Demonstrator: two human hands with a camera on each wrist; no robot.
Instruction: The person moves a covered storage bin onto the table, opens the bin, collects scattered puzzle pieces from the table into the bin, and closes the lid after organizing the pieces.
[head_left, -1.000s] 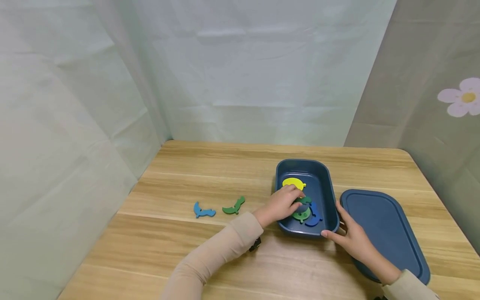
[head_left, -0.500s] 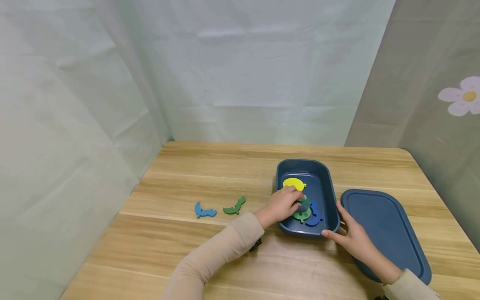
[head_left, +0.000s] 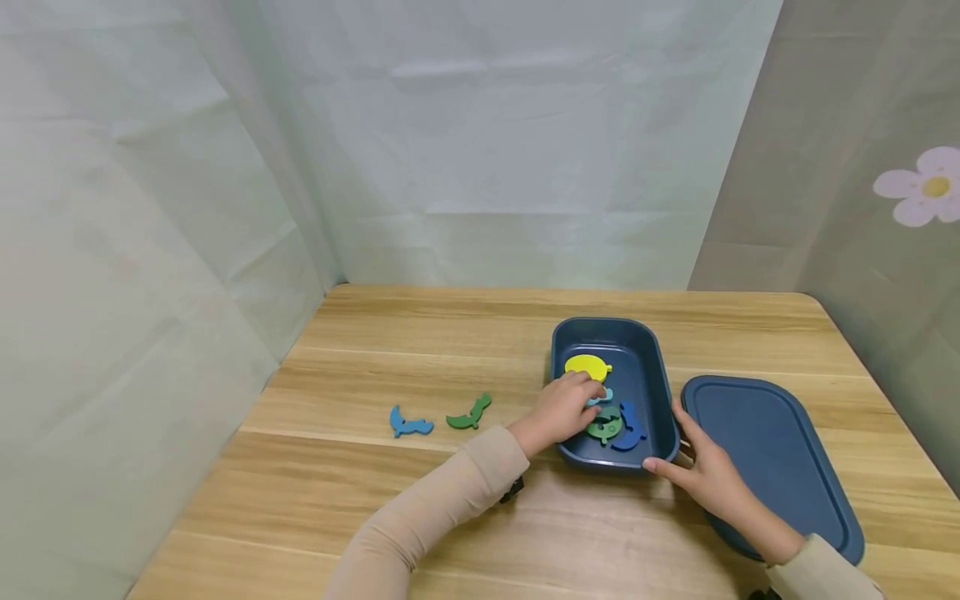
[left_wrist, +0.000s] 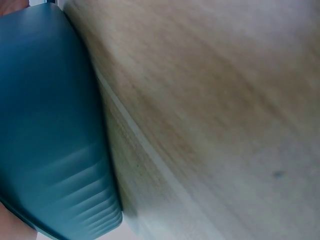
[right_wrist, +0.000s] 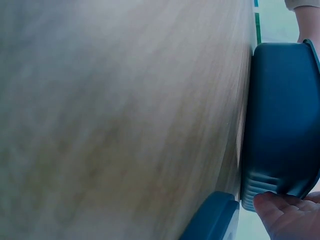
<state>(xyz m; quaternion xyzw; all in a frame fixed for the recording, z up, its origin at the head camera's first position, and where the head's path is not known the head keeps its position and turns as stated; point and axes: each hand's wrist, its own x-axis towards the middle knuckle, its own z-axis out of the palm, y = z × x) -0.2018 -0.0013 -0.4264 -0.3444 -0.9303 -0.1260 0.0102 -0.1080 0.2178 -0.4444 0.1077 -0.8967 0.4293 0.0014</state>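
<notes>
An open dark blue lunch box (head_left: 641,358) stands on the table. My left hand (head_left: 561,408) reaches over its left wall, fingers bent down above flat toy pieces. By its fingertips lies a light blue piece (head_left: 606,395); whether the hand pinches anything I cannot tell. Below are a round green piece (head_left: 604,431), overlapped by a darker green one, and a blue curved piece (head_left: 630,429). A yellow oval piece (head_left: 587,364) lies farther back. My right hand (head_left: 708,479) grips the near right corner, thumb on the rim. The left wrist view shows mainly the box's outer wall (left_wrist: 55,125).
The dark blue lid (head_left: 780,458) lies flat right of the box, partly beneath my right forearm. Left of the box, a bent light blue piece (head_left: 409,423) and a bent green piece (head_left: 468,414) lie on the wooden table (head_left: 337,500). Pale curtains (head_left: 525,167) hang behind the table.
The dark green piece near my left fingertips has come down onto the round green one, and more of the light blue piece shows. My right hand keeps its grip on the box.
</notes>
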